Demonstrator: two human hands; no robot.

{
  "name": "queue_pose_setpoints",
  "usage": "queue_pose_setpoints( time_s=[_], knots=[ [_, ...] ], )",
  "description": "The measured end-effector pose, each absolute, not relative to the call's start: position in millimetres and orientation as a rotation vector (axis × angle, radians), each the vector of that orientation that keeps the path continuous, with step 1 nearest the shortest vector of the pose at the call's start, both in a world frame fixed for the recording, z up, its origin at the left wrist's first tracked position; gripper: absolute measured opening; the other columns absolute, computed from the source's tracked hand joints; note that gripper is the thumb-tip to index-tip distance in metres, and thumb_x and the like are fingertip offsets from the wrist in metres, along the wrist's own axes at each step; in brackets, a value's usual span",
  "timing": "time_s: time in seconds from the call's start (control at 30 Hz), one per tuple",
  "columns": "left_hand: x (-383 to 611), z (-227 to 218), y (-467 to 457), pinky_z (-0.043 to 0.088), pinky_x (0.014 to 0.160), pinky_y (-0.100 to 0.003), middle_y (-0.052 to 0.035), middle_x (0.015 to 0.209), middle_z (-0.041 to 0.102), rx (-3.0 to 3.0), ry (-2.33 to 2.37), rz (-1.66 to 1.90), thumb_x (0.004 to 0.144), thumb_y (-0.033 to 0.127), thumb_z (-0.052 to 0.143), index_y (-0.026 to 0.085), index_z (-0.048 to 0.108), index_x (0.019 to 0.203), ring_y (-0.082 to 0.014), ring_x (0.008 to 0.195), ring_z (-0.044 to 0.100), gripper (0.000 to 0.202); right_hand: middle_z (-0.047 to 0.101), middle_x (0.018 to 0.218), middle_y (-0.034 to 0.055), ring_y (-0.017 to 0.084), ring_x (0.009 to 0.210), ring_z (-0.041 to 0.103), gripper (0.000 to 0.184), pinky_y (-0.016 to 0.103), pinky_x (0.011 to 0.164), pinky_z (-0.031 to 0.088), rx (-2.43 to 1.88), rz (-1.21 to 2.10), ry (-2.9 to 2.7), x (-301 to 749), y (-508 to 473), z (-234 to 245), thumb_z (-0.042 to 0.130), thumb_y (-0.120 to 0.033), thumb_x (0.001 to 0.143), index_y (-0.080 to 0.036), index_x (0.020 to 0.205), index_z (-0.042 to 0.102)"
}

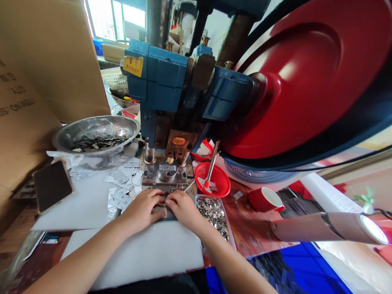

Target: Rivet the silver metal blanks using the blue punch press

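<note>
Left hand (142, 209) and right hand (184, 207) were close together at a small dark piece (165, 195), near the front edge of the steel die base (148, 178); grip indeterminable. Work appeared partway: small silver metal parts (213, 213) filled a clear plastic tub (230, 233); flat grey metal plates (122, 198) appeared outstanding.

We see a window (105, 20) at the upper left, its panes divided by upright frame bars and nearly washed out by bright light. Below it, we find a small cardboard carton (114, 52) beside a blue bin (98, 46). A tall cardboard panel (52, 57), printed with dark lettering, stands along the left side. In the foreground, we note a reddish-brown table (251, 230) with a glossy sheen, partly covered by white sheets (84, 198). At the far right, we see a pale wall (352, 175).
</note>
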State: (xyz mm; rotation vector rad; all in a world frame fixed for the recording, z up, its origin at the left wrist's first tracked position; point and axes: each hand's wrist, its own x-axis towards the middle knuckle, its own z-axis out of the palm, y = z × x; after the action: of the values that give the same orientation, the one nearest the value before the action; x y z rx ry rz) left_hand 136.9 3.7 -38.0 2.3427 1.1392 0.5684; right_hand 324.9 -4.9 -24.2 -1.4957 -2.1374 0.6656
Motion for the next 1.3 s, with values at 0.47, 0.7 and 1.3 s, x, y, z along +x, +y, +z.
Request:
queue_pose_setpoints(
  time_s=[0.47, 0.7, 1.3],
  knots=[
    [136.5, -31.2, 6.7, 0.050, 0.078, -0.030, -0.0010, 0.088, 0.069, 2.048, 1.326, 0.808, 0.091, 0.035, 0.047, 0.027, 0.070, 0.100, -0.0173, 0.084, 0.065, 0.026, 0.063, 0.082, 0.0040, 0.019, 0.081, 0.055, 0.017, 0.030, 0.077, 0.041, -1.484, 0.119, -1.998, 329.7, 44.9, -2.3, 0.051, -0.018, 0.091, -0.019, 0.080, 0.065],
    [135.4, -27.7, 6.5, 0.052, 0.075, -0.029, 0.0017, 0.092, 0.072, 1.905, 1.458, 0.811, 0.090, 0.037, 0.044, 0.026, 0.063, 0.096, -0.0178, 0.083, 0.068, 0.022, 0.063, 0.083, 0.0053, 0.020, 0.085, 0.054, 0.018, 0.031, 0.078, 0.040, -1.529, -0.074, -2.067, 316.4, 77.2, -3.1, 0.056, -0.021, 0.088, -0.021, 0.077, 0.070],
    [156.0, 6.1, 74.2, 0.051, 0.077, -0.032, -0.0028, 0.092, 0.073, 1.746, 1.519, 1.013, 0.082, 0.042, 0.053, 0.022, 0.067, 0.094, -0.0209, 0.084, 0.066, 0.027, 0.061, 0.121, 0.0084, 0.023, 0.118, 0.048, 0.025, 0.045, 0.104, 0.036, -1.296, 0.068, -1.962, 329.7, 53.2, -12.6, 0.051, -0.025, 0.091, -0.022, 0.113, 0.063]
  ],
)
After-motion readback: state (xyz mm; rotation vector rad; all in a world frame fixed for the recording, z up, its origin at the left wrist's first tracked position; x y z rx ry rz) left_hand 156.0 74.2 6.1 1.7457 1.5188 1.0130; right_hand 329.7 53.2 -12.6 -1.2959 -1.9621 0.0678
